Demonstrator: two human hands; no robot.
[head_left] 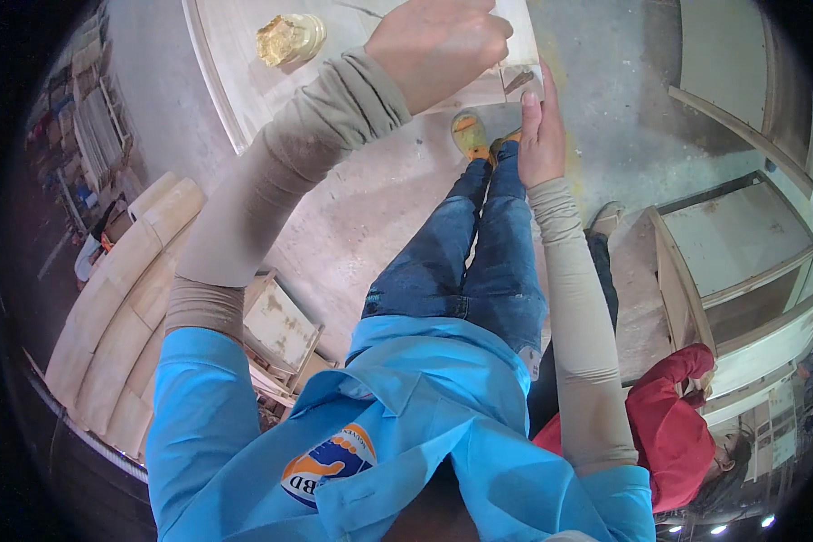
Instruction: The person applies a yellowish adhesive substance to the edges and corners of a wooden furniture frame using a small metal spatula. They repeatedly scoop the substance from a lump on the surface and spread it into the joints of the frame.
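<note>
A pale wooden furniture panel (pixel 244 90) lies in front of me at the top of the head view. Over its near right part is my left hand (pixel 447 50), curled closed; whatever it may hold is hidden under the fingers. My right hand (pixel 542 135) rests at the panel's right corner, fingers stretched along the side edge and thumb pointing up. Between the hands, a brown patch (pixel 518 79) marks the wood near that corner. A small pale tub (pixel 291 40) with a crusty golden-yellow rim stands on the panel, left of my left hand.
Curved wooden pieces (pixel 122 307) are stacked at the left, beside a small stained wooden frame (pixel 280 325). On the right stands a wooden cabinet frame (pixel 741 239). A person in a red top (pixel 664 425) is close by at the lower right. Grey concrete floor (pixel 361 217) lies underfoot.
</note>
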